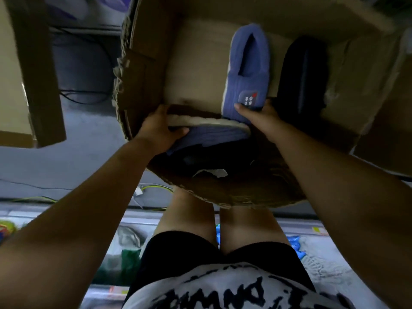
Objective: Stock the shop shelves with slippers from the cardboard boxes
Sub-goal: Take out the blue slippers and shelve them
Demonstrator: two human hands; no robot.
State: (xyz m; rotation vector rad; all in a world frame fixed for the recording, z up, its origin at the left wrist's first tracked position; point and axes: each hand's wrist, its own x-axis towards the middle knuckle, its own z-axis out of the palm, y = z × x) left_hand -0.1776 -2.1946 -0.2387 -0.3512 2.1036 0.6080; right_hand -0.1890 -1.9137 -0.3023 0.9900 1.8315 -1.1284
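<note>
In the cardboard box (142, 70), left hand (157, 128) fingers are curling round a sideways blue slipper (211, 134), right hand (258, 118) fingers gripping the patched blue slipper (247, 63).

Cardboard box (142, 70) ahead of knees, opening toward camera. Inside: labelled slipper (247, 70) at centre, another slipper (301, 74) just right of it. Sideways slipper (211, 134) across box's near edge. Left hand (160, 128) grips its left end. Right hand (260, 117) pinches labelled slipper's near end. Cardboard flap (38, 74) far left.
</note>
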